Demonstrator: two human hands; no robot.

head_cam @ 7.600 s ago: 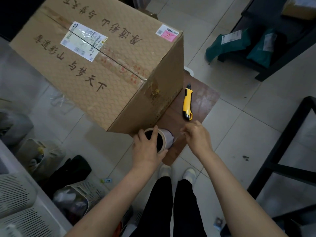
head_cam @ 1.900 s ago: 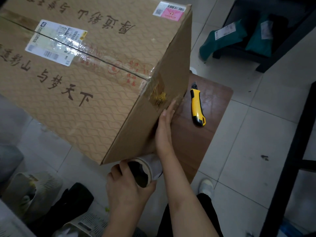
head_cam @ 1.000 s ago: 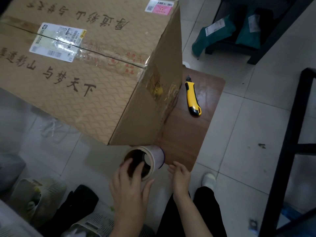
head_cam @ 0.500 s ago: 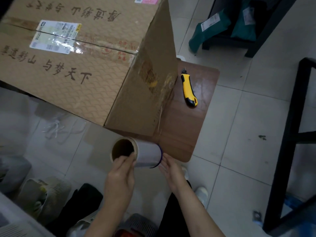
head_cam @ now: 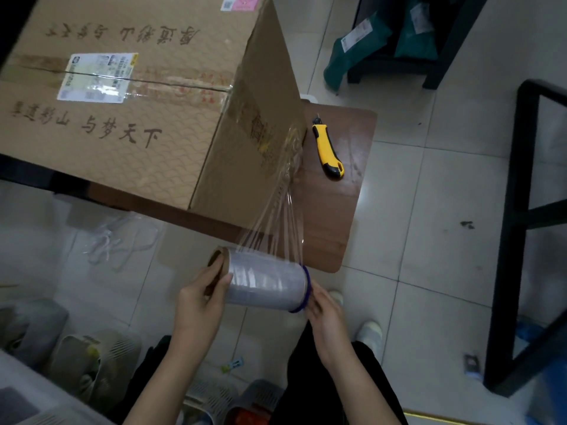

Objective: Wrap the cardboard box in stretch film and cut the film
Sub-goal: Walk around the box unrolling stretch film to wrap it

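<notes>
Left hand (head_cam: 199, 305) grips film roll (head_cam: 267, 283) by its cardboard core. Right hand (head_cam: 326, 320) at purple-rimmed end, grip unclear. Film (head_cam: 276, 216) runs toward 12 o'clock onto cardboard box (head_cam: 138, 127) on counter (head_cam: 334, 216). Box print: "与梦天下". White label (head_cam: 98, 78) unreadable. Yellow knife (head_cam: 326, 150) at 1 o'clock.

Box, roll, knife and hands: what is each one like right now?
Cardboard box: closed, taped, on the table, film stuck to its right edge.
Stretch film roll: sideways between both hands, film pulled to the box, uncut.
Utility knife: lying on the table, untouched.
Left hand: grips the roll's open core end.
Right hand: presses against the roll's other end.
</notes>
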